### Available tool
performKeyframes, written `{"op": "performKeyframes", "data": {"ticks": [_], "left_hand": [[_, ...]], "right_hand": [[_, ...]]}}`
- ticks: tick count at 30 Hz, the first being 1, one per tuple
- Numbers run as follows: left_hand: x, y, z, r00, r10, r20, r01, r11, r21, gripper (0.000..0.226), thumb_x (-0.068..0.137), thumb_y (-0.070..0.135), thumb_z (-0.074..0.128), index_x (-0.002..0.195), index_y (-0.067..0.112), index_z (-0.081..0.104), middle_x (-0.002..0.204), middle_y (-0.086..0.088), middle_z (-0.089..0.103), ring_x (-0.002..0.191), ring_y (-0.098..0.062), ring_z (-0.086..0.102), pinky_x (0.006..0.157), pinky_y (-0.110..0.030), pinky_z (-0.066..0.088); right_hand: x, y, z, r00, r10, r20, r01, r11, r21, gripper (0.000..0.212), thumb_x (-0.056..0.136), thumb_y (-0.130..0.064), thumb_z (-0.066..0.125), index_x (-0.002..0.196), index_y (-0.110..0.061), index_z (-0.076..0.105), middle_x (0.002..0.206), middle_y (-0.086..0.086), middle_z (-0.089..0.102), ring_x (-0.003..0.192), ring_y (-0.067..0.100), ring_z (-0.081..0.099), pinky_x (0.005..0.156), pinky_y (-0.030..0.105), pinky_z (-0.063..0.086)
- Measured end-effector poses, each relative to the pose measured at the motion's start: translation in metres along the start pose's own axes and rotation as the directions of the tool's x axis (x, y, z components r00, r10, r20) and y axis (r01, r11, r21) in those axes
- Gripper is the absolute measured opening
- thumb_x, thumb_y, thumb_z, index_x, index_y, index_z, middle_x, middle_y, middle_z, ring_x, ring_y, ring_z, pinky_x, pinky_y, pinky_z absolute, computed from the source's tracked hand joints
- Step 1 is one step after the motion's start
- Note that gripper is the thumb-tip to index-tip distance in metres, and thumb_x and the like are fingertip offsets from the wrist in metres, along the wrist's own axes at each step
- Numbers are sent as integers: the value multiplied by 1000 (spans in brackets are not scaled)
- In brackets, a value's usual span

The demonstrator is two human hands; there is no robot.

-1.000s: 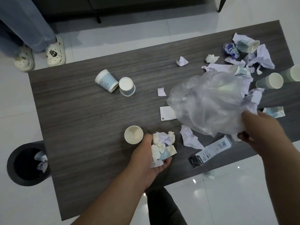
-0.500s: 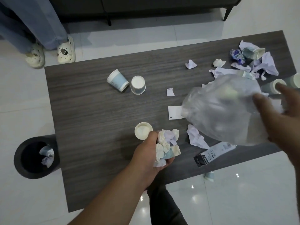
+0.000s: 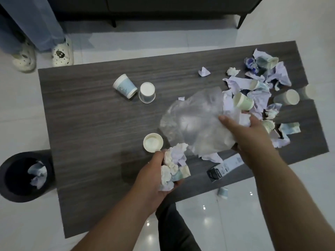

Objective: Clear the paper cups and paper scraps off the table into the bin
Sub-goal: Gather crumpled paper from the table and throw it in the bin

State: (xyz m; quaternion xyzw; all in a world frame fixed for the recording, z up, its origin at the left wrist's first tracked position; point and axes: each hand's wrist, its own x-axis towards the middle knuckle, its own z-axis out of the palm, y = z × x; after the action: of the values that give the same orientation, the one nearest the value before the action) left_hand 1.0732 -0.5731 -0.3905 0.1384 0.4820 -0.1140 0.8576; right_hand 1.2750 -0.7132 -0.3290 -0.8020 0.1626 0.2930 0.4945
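left hand grips wad of scraps, bin-ready | right hand clutches plastic bag beside upright cup, gathering litter

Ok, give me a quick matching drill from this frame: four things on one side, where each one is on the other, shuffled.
Things:
1. plastic bag
2. wad of paper scraps
3. bin
4. black and white box

Places:
A. floor, off the table's left end
B. left hand
C. table's near edge
D. right hand

Pairs: 1-D, 2-B, 3-A, 4-C
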Motion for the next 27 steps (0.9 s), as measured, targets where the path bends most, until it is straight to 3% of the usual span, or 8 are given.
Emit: {"op": "performKeyframes", "data": {"ticks": [3, 7, 11, 15, 19, 22, 25, 27], "left_hand": [[4, -5, 10, 996, -44, 80, 47, 998, -46, 31, 104, 39, 65, 114, 16, 84, 117, -10, 80, 89, -21, 79, 74, -37, 62], [17, -6, 33, 969, -114, 220, 129, 990, -57, 36, 74, 38, 91, 102, 16, 81, 123, -6, 70, 93, -19, 72, 79, -37, 58], [41, -17, 52, 975, -113, 191, 146, 975, -168, 39, 76, 36, 85, 107, 11, 85, 119, -14, 78, 91, -28, 79, 82, -42, 61], [65, -22, 73, 991, -32, 133, 64, 970, -237, 41, 79, 41, 78, 109, 14, 86, 123, -12, 79, 91, -28, 80, 81, -37, 62], [81, -20, 91, 995, 8, 103, 20, 965, -261, 35, 99, 44, 68, 106, 13, 85, 109, -12, 80, 80, -26, 77, 72, -33, 61], [88, -16, 98, 992, -25, 127, 56, 967, -250, 40, 96, 48, 71, 104, 10, 83, 104, -13, 79, 78, -27, 75, 75, -36, 62], [86, -15, 100, 966, -119, 231, 165, 968, -187, 46, 94, 47, 72, 101, 3, 82, 100, -17, 78, 77, -29, 76, 81, -44, 62], [83, -17, 99, 946, -96, 310, 158, 970, -182, 47, 94, 43, 75, 118, 4, 79, 111, -19, 78, 78, -29, 76, 95, -57, 58]], "right_hand": [[5, 17, 4, 998, 28, 50, -23, 994, -103, 79, 55, -53, 96, 127, -38, 68, 123, 3, 75, 104, 27, 77, 89, 54, 64], [7, 24, -6, 975, 93, 201, -88, 996, -31, 47, 79, -27, 94, 121, -22, 75, 109, 6, 82, 100, 29, 80, 84, 43, 64], [11, 29, -26, 952, 93, 292, -74, 994, -76, 36, 85, -25, 89, 118, -17, 76, 102, 7, 82, 95, 24, 80, 75, 34, 61], [14, 33, -43, 935, 89, 342, -23, 981, -193, 13, 84, -40, 89, 89, -33, 79, 85, 0, 81, 77, 10, 76, 71, 24, 57], [18, 37, -61, 915, 77, 396, 1, 981, -193, 20, 77, -53, 91, 86, -40, 79, 81, -7, 79, 71, 3, 73, 61, 17, 54], [21, 37, -73, 884, 86, 459, 13, 978, -208, 26, 75, -58, 88, 97, -56, 75, 93, -17, 80, 80, -4, 75, 58, 10, 53], [29, 41, -79, 910, 92, 405, 50, 943, -328, 35, 74, -65, 87, 104, -57, 70, 97, -21, 77, 88, 1, 74, 69, 19, 55], [34, 44, -83, 932, 103, 347, 55, 907, -418, 45, 72, -71, 84, 108, -49, 70, 97, -19, 74, 90, 4, 70, 74, 27, 53]]}}
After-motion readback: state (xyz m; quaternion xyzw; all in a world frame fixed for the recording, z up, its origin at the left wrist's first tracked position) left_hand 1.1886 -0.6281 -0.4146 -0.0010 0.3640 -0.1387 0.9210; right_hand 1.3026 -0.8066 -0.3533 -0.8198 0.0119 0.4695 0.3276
